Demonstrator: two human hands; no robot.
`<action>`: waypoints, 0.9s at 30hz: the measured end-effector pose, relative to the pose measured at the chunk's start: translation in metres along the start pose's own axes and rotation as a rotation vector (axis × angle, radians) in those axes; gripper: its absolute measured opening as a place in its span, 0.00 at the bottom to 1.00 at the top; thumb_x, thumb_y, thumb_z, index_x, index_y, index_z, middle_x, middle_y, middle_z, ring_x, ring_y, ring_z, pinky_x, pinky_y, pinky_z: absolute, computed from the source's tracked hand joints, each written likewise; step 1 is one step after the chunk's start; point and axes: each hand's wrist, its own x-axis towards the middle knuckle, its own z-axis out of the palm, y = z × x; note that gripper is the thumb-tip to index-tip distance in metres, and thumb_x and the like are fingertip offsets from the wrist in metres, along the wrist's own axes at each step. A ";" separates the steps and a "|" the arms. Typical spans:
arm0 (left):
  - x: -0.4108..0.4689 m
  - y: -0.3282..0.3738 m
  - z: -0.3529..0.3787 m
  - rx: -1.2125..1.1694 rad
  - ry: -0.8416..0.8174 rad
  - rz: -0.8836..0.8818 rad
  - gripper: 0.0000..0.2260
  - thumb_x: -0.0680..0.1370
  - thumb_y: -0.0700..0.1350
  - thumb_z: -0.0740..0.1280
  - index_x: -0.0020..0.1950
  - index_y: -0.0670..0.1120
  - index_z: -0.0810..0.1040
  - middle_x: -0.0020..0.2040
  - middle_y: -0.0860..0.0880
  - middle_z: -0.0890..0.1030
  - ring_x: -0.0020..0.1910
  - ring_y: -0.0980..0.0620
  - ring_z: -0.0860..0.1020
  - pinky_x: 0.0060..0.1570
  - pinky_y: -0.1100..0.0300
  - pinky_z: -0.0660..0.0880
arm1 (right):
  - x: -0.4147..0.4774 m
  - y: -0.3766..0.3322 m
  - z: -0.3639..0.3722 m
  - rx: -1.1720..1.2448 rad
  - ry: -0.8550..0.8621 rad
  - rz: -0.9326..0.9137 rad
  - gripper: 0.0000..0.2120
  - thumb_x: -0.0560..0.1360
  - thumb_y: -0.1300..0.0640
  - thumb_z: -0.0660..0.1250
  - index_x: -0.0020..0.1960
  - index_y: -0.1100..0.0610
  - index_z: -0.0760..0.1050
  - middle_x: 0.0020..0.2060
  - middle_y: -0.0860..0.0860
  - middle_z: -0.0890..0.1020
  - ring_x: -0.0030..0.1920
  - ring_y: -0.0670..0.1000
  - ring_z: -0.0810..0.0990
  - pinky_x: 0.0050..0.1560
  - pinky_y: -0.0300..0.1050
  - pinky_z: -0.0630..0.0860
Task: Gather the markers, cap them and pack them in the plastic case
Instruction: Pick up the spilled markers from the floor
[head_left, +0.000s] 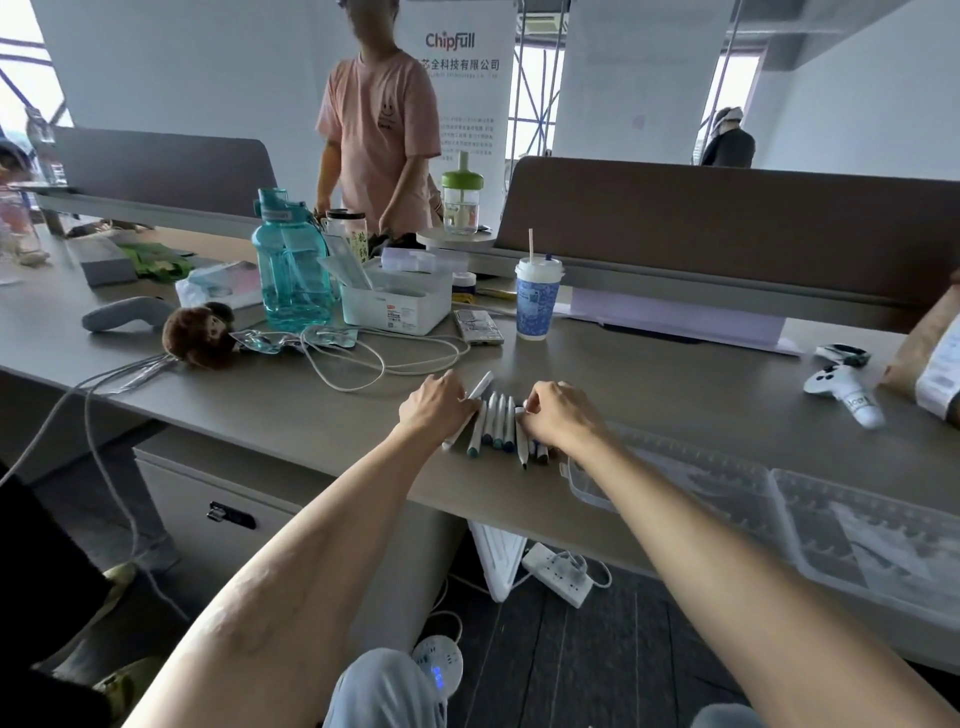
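Your hands bracket the markers (497, 423), which lie side by side in a short row on the desk (649, 364). Each marker's long axis runs near to far, with the coloured ends toward you. Your left hand (434, 404) sits at the left end of the row, fingers curled round one slanted marker (482, 387) whose far end tips to the right over its neighbours. Your right hand (560, 418) is curled down onto the right end of the row. Whether it is actually pinching a marker there, I cannot tell. The case (727, 483) lies to the right of the row and nearer to you, along the near edge of the desk, apparently opened flat with its ribbed halves side by side. Your right forearm crosses its left end, so the right hand is the nearer one for carrying markers over, and the move runs right and toward you. Mind the near edge: the markers' near ends stop just short of it, so a sweep toward you could roll them off. To the far left a loop of white cable (383, 366) lies close to your left hand. Beyond the row the desk is open as far as the paper cup (537, 306), and the game controller (839, 387) sits well off to the right.
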 end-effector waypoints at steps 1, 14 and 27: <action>0.000 0.000 0.001 0.004 0.012 0.015 0.15 0.77 0.59 0.66 0.57 0.51 0.76 0.61 0.45 0.76 0.56 0.40 0.77 0.47 0.54 0.71 | 0.000 0.001 0.000 -0.002 0.006 -0.005 0.10 0.75 0.53 0.65 0.53 0.56 0.77 0.53 0.57 0.79 0.53 0.57 0.77 0.53 0.49 0.77; -0.022 -0.004 -0.005 0.119 0.079 0.111 0.18 0.81 0.56 0.55 0.54 0.49 0.81 0.63 0.44 0.73 0.55 0.38 0.77 0.47 0.54 0.71 | -0.005 0.002 -0.003 -0.011 0.022 -0.027 0.12 0.77 0.51 0.62 0.54 0.57 0.77 0.55 0.59 0.77 0.55 0.59 0.76 0.55 0.48 0.73; -0.067 0.004 -0.021 0.131 0.034 0.143 0.16 0.79 0.52 0.59 0.64 0.49 0.74 0.68 0.45 0.68 0.69 0.45 0.64 0.61 0.49 0.70 | -0.066 0.008 -0.036 0.128 0.190 -0.039 0.09 0.77 0.56 0.65 0.53 0.60 0.77 0.53 0.59 0.77 0.53 0.58 0.77 0.52 0.45 0.72</action>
